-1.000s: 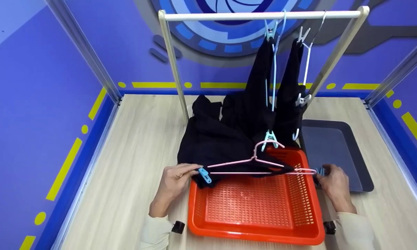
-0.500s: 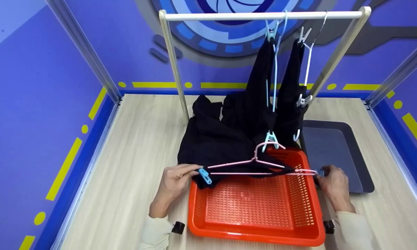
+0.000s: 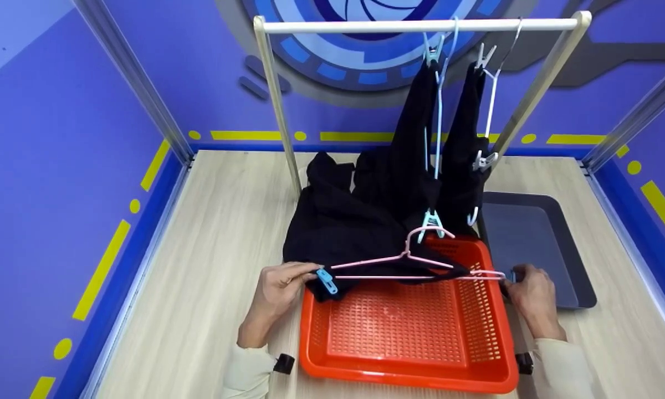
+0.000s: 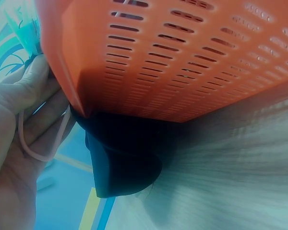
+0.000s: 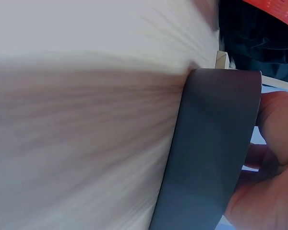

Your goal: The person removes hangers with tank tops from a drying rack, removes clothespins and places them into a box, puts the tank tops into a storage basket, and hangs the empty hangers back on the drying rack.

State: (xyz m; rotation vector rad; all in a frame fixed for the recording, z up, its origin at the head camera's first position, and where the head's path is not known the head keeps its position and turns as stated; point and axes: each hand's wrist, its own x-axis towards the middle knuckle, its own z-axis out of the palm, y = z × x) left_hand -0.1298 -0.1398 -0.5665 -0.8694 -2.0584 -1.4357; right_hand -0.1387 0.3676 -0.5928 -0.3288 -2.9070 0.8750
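Observation:
A pink clothes hanger (image 3: 379, 258) lies over the near side of a black garment (image 3: 343, 221), its hook facing the rack. My left hand (image 3: 280, 288) pinches the hanger's left corner together with the cloth, beside a blue clothespin (image 3: 327, 281). In the left wrist view the pink wire (image 4: 41, 157) loops across the fingers and the thumb lies against the clothespin (image 4: 26, 31). My right hand (image 3: 533, 293) is at the hanger's right end, pinching another blue clothespin (image 3: 513, 275), mostly hidden by the fingers. In the right wrist view its fingers (image 5: 281, 124) curl beside the dark tray.
A red basket (image 3: 410, 382) stands between the hands. A dark grey tray (image 3: 573, 260) lies to its right. Behind them rises a wooden rack (image 3: 354, 26), bearing a light blue hanger (image 3: 439, 122) and a white hanger (image 3: 492, 100) with black clothes and clothespins. Blue panels enclose the table.
The right hand's clothespin has sunk further behind the fingers, and less of it shows. The left hand, the hanger and the garment stay almost still.

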